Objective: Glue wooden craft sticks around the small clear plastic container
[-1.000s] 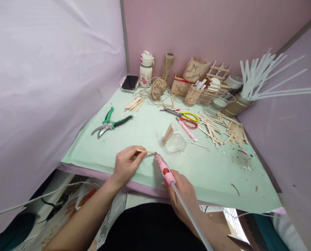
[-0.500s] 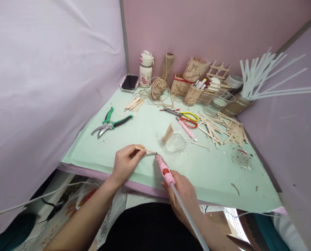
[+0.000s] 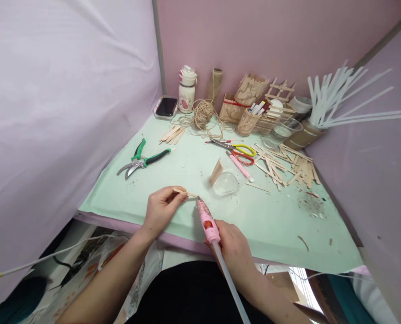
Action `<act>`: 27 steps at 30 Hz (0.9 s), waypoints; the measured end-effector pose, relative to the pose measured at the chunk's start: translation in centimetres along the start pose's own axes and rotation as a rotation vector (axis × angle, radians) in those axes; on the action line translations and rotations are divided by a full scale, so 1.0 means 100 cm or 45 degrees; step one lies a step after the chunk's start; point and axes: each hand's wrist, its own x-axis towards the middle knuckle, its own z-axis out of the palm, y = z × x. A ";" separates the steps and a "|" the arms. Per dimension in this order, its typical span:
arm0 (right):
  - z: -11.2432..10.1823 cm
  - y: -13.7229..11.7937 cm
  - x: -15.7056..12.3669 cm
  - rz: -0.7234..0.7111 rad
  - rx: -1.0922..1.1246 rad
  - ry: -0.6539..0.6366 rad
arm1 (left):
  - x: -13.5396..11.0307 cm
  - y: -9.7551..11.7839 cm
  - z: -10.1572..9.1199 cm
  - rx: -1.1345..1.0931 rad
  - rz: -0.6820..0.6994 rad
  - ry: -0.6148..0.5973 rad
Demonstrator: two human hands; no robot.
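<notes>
Between the thumb and fingers of my left hand (image 3: 164,206) is a thin wooden craft stick (image 3: 191,195), pointing right above the table. My right hand (image 3: 232,245) is wrapped round a pink glue gun (image 3: 207,220), with a long translucent glue stick (image 3: 230,281) coming out of its back end. The gun's nozzle is at the stick's right end; whether they touch I cannot tell. Just beyond the nozzle lies a small clear plastic dish (image 3: 226,184), with a little upright wooden piece (image 3: 216,173) at its left side.
Green-handled pruning shears (image 3: 140,161) lie at the left. Scissors (image 3: 242,150) and a pink pen-like tool (image 3: 241,167) lie behind the dish. Loose craft sticks (image 3: 274,168) spread at the right. Twine (image 3: 203,114), a bottle (image 3: 187,92), a phone (image 3: 167,107) and stick-covered holders (image 3: 247,121) stand at the back.
My right hand has moved the glue gun slightly left, its nozzle following the craft stick's end. My left hand has barely moved and keeps its hold on the stick.
</notes>
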 end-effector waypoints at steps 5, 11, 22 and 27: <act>0.001 -0.002 0.000 -0.043 0.012 0.017 | 0.000 0.001 0.000 -0.011 -0.029 0.000; 0.003 -0.002 0.001 -0.067 0.010 0.042 | -0.001 0.002 0.001 -0.033 -0.041 -0.004; -0.003 -0.001 0.001 -0.027 -0.087 0.020 | 0.000 0.000 0.001 -0.006 -0.042 0.002; -0.002 -0.002 0.000 -0.050 -0.112 0.039 | 0.000 -0.001 0.001 0.006 -0.046 0.005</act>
